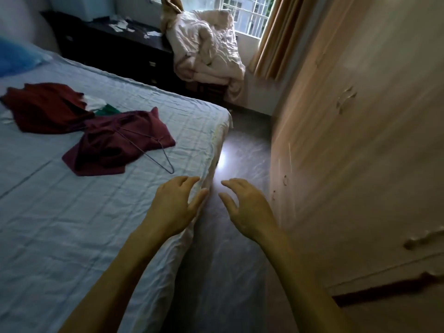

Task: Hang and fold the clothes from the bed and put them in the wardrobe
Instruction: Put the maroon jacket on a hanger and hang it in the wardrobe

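A maroon garment (113, 145) lies crumpled on the blue bed sheet (60, 224), with a thin wire hanger (156, 152) resting across it. Behind it lies a darker red garment (45, 109), with bits of white and green cloth (101, 106) beside it. My left hand (175, 203) hovers over the bed's right edge, fingers apart, holding nothing. My right hand (245, 205) is out over the floor, also spread and holding nothing. The pale wooden wardrobe (360, 152) stands on the right with its doors closed and its handles (346, 99) in view.
A narrow strip of dark shiny floor (235, 169) runs between bed and wardrobe. A dark dresser (115, 44) with scattered papers stands at the back. A bundled beige duvet (206, 51) sits on a chair by the window, next to a tan curtain (278, 37). A blue pillow (16, 56) lies far left.
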The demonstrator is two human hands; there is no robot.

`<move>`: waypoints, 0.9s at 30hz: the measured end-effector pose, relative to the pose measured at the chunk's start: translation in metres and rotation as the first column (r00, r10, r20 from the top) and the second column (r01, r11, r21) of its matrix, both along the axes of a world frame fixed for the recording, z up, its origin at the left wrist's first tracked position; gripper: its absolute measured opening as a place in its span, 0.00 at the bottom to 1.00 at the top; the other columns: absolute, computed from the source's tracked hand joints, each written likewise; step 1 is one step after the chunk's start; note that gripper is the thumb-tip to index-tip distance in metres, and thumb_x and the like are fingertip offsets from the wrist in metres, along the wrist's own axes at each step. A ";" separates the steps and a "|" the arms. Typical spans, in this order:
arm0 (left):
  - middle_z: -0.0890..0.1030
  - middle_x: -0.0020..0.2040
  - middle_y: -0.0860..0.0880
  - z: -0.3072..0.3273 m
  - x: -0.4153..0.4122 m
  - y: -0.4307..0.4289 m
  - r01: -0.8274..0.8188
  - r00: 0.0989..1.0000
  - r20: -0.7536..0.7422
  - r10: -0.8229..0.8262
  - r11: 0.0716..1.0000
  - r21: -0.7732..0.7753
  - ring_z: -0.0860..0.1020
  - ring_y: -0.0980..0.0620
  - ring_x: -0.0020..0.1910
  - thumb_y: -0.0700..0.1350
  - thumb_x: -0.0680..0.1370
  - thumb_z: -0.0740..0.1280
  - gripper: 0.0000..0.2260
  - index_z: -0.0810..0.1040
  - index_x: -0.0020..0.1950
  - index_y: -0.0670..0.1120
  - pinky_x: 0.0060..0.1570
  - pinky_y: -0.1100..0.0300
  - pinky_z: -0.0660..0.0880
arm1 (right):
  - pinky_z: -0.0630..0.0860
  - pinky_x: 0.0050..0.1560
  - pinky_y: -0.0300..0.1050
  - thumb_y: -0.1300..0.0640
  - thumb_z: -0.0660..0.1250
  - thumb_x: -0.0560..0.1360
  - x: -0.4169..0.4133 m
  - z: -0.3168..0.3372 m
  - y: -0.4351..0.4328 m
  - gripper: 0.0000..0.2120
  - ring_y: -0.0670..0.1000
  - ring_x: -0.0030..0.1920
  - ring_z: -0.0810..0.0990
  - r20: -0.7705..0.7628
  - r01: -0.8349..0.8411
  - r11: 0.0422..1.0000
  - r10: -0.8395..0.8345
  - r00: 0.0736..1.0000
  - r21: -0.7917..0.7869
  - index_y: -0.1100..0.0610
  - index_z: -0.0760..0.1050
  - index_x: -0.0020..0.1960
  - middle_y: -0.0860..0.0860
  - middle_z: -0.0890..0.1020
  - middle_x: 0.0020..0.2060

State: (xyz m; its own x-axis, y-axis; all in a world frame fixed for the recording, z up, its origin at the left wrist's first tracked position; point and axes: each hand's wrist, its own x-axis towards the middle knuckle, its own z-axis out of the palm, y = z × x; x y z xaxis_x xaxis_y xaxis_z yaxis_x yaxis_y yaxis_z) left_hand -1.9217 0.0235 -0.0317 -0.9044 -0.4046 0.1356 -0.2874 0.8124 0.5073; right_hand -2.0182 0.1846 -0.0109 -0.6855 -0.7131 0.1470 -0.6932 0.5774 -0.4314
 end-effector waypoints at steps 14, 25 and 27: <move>0.75 0.65 0.48 -0.009 -0.181 -0.039 -0.352 0.933 0.067 0.353 0.936 -0.013 0.72 0.50 0.63 0.64 0.75 0.51 0.30 0.72 0.68 0.47 0.63 0.55 0.67 | 0.69 0.64 0.48 0.48 0.61 0.79 -0.239 -0.030 -0.087 0.18 0.52 0.62 0.74 0.075 -0.335 0.936 0.344 0.936 -0.111 0.55 0.74 0.65 0.53 0.77 0.61; 0.75 0.65 0.48 0.000 -0.271 -0.088 -0.552 0.829 0.080 0.553 0.833 -0.035 0.72 0.50 0.63 0.62 0.75 0.52 0.29 0.72 0.68 0.46 0.63 0.53 0.68 | 0.73 0.60 0.50 0.47 0.58 0.77 -0.350 -0.037 -0.175 0.20 0.52 0.58 0.76 0.074 -0.538 0.827 0.554 0.829 -0.163 0.56 0.76 0.62 0.53 0.79 0.58; 0.75 0.65 0.48 -0.005 -0.284 -0.107 -0.577 0.814 0.057 0.578 0.816 -0.032 0.73 0.50 0.63 0.64 0.75 0.51 0.30 0.72 0.68 0.46 0.63 0.53 0.69 | 0.73 0.59 0.52 0.47 0.59 0.77 -0.362 -0.043 -0.199 0.20 0.53 0.58 0.77 0.062 -0.562 0.812 0.576 0.815 -0.160 0.57 0.76 0.62 0.53 0.79 0.57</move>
